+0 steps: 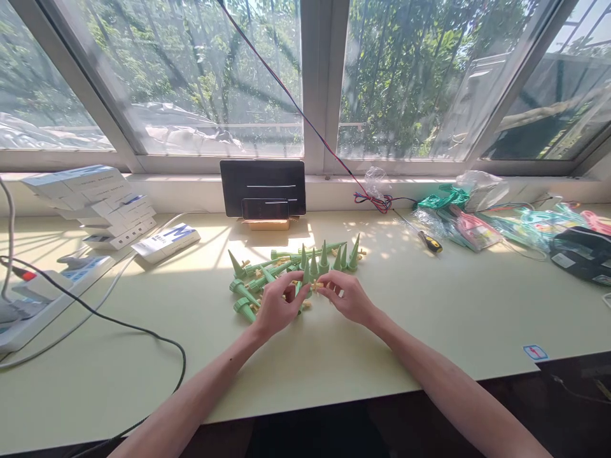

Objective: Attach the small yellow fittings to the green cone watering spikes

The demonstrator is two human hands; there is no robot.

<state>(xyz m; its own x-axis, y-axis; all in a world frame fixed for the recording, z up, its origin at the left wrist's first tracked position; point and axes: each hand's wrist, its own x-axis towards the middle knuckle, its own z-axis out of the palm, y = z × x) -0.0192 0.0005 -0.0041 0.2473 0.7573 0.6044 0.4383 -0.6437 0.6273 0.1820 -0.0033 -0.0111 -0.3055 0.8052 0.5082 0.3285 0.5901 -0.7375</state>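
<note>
My left hand [280, 298] is closed around a green plastic watering spike [306, 275], its pointed tip upward. From the right, my right hand [348, 296] pinches a small yellow valve piece [316, 286] at the side of that spike. Just beyond my hands stand several more green spikes [324, 256], points up, with small yellow parts on some. Others, such as a ribbed-cap spike [244, 309], lie on their sides to the left of my left hand. My fingers partly hide the held spike's lower end.
A tablet [262, 184] and a phone [265, 209] lean on a stand at the back. White boxes [114, 207], a power strip [52, 299] and a black cable [143, 331] are left. A screwdriver [430, 243] and bagged cables [470, 229] lie right.
</note>
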